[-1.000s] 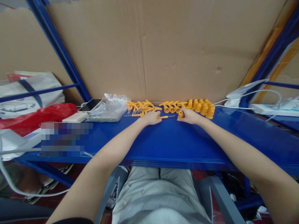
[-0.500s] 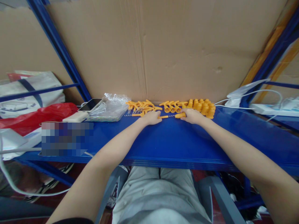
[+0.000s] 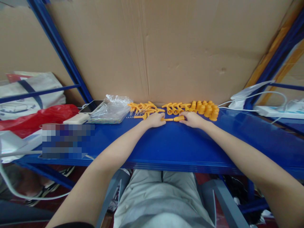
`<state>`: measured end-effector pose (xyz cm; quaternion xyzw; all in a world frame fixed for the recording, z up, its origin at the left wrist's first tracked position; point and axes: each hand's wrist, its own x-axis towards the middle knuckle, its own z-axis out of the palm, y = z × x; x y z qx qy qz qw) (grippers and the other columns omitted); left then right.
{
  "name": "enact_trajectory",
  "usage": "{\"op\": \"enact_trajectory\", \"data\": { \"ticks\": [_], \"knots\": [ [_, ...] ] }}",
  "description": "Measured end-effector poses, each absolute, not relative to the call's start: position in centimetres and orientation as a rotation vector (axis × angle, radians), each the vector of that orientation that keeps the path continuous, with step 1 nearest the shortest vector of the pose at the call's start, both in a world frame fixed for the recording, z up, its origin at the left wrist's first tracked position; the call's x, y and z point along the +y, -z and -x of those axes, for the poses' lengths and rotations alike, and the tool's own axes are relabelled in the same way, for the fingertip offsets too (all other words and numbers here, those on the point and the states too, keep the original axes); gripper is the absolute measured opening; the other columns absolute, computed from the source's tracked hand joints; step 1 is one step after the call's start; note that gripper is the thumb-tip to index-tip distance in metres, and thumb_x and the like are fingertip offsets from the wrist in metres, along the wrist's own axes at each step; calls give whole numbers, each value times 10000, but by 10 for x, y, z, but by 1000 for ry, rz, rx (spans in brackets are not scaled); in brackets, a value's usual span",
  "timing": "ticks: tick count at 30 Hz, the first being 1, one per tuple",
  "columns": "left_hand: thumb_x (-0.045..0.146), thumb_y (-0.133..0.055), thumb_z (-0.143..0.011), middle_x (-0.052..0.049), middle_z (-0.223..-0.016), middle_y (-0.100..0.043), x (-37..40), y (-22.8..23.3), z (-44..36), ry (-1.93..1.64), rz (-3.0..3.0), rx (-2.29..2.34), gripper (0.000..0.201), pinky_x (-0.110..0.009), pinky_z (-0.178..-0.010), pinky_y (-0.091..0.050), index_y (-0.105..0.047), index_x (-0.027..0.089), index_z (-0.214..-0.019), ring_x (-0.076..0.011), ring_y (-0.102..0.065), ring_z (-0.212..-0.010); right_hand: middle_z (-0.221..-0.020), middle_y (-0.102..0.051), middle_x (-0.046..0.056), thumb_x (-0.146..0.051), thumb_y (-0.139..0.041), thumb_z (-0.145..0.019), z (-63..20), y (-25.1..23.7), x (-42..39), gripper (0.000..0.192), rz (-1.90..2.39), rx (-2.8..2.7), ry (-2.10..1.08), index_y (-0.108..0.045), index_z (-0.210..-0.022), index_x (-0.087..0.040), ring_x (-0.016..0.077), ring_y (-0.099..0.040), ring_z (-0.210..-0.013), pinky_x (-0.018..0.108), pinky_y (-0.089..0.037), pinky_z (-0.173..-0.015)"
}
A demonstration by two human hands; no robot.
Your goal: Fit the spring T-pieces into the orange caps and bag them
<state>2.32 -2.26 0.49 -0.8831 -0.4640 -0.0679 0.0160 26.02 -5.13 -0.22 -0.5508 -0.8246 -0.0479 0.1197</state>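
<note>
Looking down at the blue worktop [image 3: 166, 145], I see both hands far out near the cardboard backing [image 3: 180, 50]. My left hand [image 3: 155, 120] lies knuckles up, fingers curled together, pinching one end of a thin orange threaded rod [image 3: 167, 119] that lies flat on the worktop and runs toward the right. My right hand [image 3: 193, 119] faces it, fingers closed on an orange sleeve [image 3: 179, 118] that lies on its side. The sleeve sits just off the rod's right end, in line with it; I cannot tell whether the two touch. So the pieces lie between the two hands, each at its hand's fingertips.

Just behind the left hand is a loose heap of orange T-shaped pieces [image 3: 143, 109], with a few small metal springs [image 3: 133, 114] beside them. Behind the gap between the hands is a short row of orange T-fittings [image 3: 174, 108], and behind the right hand stands a cluster of orange caps [image 3: 206, 109]. Further left lie a crumpled clear plastic bag [image 3: 111, 109], a phone [image 3: 91, 106] and a red bag [image 3: 38, 118]. Off to the right, white cables [image 3: 251, 95] run to a power strip [image 3: 273, 111].
</note>
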Motion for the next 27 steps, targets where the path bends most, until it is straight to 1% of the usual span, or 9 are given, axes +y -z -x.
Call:
{"op": "enact_trajectory", "data": {
  "ticks": [4,7,10,13,16,20,24,27],
  "knots": [
    [262,-583,-852,-67,-940,-734,-17,1,-24,452,2809,-1402,250,-325,-838,-512,-641,169,-1077,-238,-689,-889,-1222,-730,139,-221,-626,-898,-263,4,-48,370,1488,-2373,122,-679,-1258,-156,288,-704,-1073,406,-539,-951],
    [254,-590,-850,-23,-804,-703,-14,5,-24,637,2857,-1433,237,-304,-758,-497,-630,176,-1071,-199,-656,-751,-1232,-728,144,-231,-627,-903,-267,4,-46,378,1433,-2331,109,-668,-1268,-143,281,-706,-1069,408,-532,-978],
    [285,-632,-845,24,-675,-629,-12,5,-25,817,2879,-1473,201,-274,-672,-446,-620,181,-1016,-163,-590,-639,-1174,-744,153,-250,-640,-900,-271,6,-42,385,1378,-2300,107,-665,-1261,-119,275,-722,-995,406,-551,-942],
    [346,-695,-828,59,-592,-521,-11,4,-25,1025,2877,-1492,204,-253,-601,-379,-607,184,-915,-133,-509,-574,-1100,-760,141,-280,-645,-901,-274,9,-37,364,1290,-2262,130,-680,-1232,-133,263,-730,-912,396,-575,-874],
    [358,-733,-813,74,-583,-463,-10,2,-26,1169,2893,-1512,230,-242,-571,-341,-589,187,-871,-115,-465,-557,-1084,-763,133,-307,-643,-904,-277,12,-33,352,1211,-2228,154,-692,-1217,-154,264,-729,-895,405,-580,-854],
    [344,-743,-815,71,-606,-485,-9,3,-26,1170,2906,-1460,238,-240,-583,-350,-586,188,-902,-115,-477,-570,-1089,-760,138,-333,-655,-896,-281,13,-32,376,1192,-2204,97,-694,-1224,-154,281,-727,-944,429,-576,-888],
    [334,-737,-829,34,-674,-572,-10,4,-23,1050,2790,-1382,256,-257,-640,-399,-609,182,-989,-157,-574,-659,-1098,-759,131,-376,-706,-865,-281,16,-29,393,1184,-2141,-29,-705,-1200,-171,292,-727,-954,460,-578,-904],
    [346,-726,-850,-12,-771,-657,-12,2,-22,970,2695,-1346,279,-274,-691,-437,-620,183,-1050,-199,-645,-764,-1007,-769,102,-420,-740,-848,-281,20,-25,428,1175,-2038,-275,-691,-1206,-190,261,-737,-825,452,-610,-826]
  ]
}}
